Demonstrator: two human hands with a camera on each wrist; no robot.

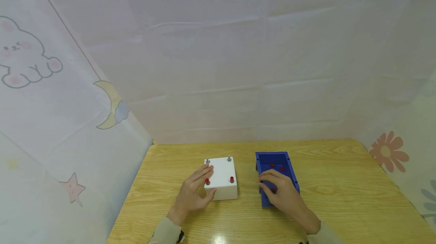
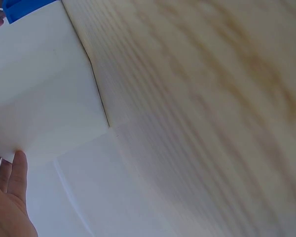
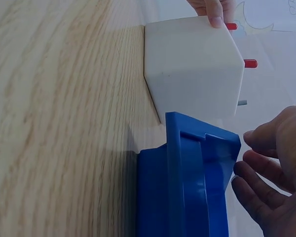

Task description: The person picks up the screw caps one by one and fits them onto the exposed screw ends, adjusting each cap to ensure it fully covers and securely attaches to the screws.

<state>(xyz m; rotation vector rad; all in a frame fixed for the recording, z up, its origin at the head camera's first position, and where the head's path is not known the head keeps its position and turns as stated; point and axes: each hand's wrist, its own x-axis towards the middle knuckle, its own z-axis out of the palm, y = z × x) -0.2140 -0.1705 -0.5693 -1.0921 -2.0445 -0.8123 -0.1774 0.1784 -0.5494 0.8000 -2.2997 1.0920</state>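
Observation:
A white box [image 1: 221, 172] stands on the table with upright metal posts at its top corners. Red caps [image 1: 232, 179] cover the two near posts, while the two far posts [image 1: 229, 159] are bare metal. My left hand [image 1: 192, 193] rests on the box's left side, fairly straight fingers on top and thumb against the near face. Over the near part of a blue tray [image 1: 291, 171] hovers my right hand [image 1: 282, 195], fingers loosely bent and thumb apart from them; nothing shows between them. Several small red pieces [image 1: 282, 168] lie in the tray, partly hidden by that hand.
The wooden table [image 1: 163, 168] carries the box and, to its right, the tray. A pale cloth [image 1: 218, 66] hangs behind the far edge, and printed cloths with cartoon figures hang at both sides.

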